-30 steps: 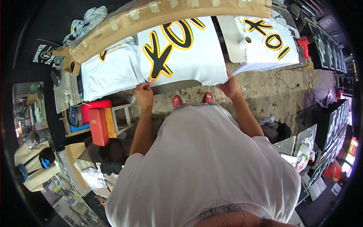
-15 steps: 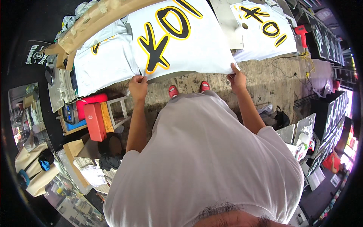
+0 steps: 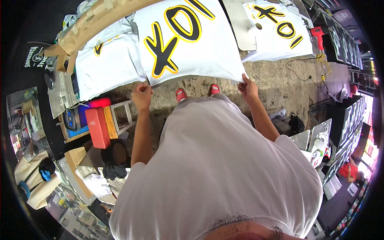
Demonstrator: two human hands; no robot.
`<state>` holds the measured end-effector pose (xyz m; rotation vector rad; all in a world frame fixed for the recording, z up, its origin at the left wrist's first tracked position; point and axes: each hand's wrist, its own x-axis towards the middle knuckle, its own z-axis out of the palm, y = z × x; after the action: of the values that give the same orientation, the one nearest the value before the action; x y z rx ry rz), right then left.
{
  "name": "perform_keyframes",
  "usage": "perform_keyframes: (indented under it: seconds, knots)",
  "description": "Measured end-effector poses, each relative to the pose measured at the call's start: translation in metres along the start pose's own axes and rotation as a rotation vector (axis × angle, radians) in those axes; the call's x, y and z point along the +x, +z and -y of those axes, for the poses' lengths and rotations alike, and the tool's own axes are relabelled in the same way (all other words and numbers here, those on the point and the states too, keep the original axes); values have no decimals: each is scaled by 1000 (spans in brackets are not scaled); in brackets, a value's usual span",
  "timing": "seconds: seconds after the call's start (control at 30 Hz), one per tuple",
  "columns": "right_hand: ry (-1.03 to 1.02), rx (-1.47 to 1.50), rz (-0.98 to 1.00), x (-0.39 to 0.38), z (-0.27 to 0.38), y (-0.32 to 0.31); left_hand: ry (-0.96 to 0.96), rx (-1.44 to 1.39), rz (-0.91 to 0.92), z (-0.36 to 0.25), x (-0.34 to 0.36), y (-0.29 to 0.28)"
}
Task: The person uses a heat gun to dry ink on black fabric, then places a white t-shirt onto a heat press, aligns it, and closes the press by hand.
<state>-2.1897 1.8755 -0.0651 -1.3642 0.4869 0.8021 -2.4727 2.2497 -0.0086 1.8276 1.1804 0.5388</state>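
Observation:
A white T-shirt (image 3: 196,56) with bold black, yellow-edged lettering is stretched out in front of me at the top centre. My left hand (image 3: 142,97) is closed in a pinch at its near left corner. At the near right corner, the fingers of my right hand (image 3: 249,89) pinch the hem. Between both hands the near edge bows slightly away from me. A second printed white shirt (image 3: 264,38) lies to the right on a pale grey board (image 3: 242,34), and another white shirt (image 3: 108,66) lies to the left, its print partly folded under.
A brown cardboard edge (image 3: 92,24) runs along the far left. A red heat gun (image 3: 318,36) stands far right, its cable trailing over the worn wooden floor (image 3: 280,84). At left are a red box (image 3: 97,128) and a stool (image 3: 122,116). Black racks (image 3: 346,116) line the right.
Both hands have come slightly towards me with the shirt's near corners. The shirt's right edge has shifted left, baring more of the grey board's rounded corner.

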Motion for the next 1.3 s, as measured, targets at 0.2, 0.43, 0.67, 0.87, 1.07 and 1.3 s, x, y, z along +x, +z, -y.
perform_keyframes:
  seconds: [0.2,0.43,0.67,0.87,1.07,1.3]
  knots:
    - [151,279,307,-18,11,26,-61,6,-32,-21,-9,-3]
    - [76,259,707,-17,-11,52,51,263,-116,-10,-2,17]
    - [81,123,400,-23,-14,82,-83,0,35,-5,4,14]
    - [145,-24,377,-29,-3,72,-172,-122,137,10,6,9]
    - [157,-73,370,-30,-4,67,-103,146,47,8,9,11]
    - [169,-101,409,-33,-3,62,-195,124,74,9,9,4]
